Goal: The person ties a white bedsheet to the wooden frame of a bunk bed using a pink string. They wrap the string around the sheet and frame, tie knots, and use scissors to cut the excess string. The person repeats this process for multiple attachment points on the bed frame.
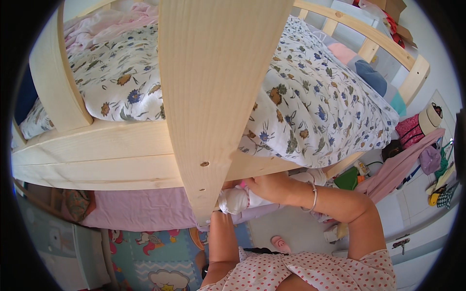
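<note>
Beneath the upper bed rail, my right hand [267, 187] is closed on a bundled white cloth [234, 201] with pink on it; I cannot make out what kind of cloth it is. A bangle circles that wrist. My left forearm [223, 237] rises to the same cloth, just beside the foot of a thick wooden post [213, 87]. The post and the cloth hide my left hand, so its fingers do not show.
The pale wooden bunk bed rail [97, 157] runs left of the post. A floral quilt [320, 106] covers the upper bunk; a pink sheet [141, 208] lies below. A patterned play mat [145, 262] and pink slipper [280, 244] are on the floor. Bags and clothes hang at right.
</note>
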A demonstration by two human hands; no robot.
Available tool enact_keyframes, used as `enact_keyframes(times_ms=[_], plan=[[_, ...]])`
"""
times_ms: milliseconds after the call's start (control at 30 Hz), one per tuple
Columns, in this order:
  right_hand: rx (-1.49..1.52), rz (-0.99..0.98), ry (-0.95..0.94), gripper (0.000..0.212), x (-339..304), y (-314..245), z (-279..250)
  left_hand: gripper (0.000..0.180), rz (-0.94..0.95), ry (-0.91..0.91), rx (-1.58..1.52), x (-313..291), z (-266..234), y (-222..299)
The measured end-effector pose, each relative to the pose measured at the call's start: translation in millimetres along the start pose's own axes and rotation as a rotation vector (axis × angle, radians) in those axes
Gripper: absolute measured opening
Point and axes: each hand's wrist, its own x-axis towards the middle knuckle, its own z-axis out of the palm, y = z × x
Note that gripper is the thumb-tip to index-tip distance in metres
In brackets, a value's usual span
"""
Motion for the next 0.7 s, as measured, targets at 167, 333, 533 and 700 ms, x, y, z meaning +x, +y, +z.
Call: enact_keyframes(times_ms=[167,333,533,700], plan=[[0.016,-0.007,-0.16,0.014,4.2,19.8,-1.1,0.008,0.007,0.024,0.019,-4.4,-0.9,-0.6],[0.31,0.112,-0.351,0.015,9.7,24.6,-14.6,0.007,0.018,0.051,0.051,-9.3,-0.7,0.8],[0.617,0.351,-0.377,0.016,7.0,31.0,-12.3,0.005,0.052,0.1,0.131,-14.7,1.7,-2.0],[0.754,0.549,-0.319,0.017,3.9,33.0,-1.0,0.005,0.128,0.198,0.365,-9.5,0.2,-10.5]])
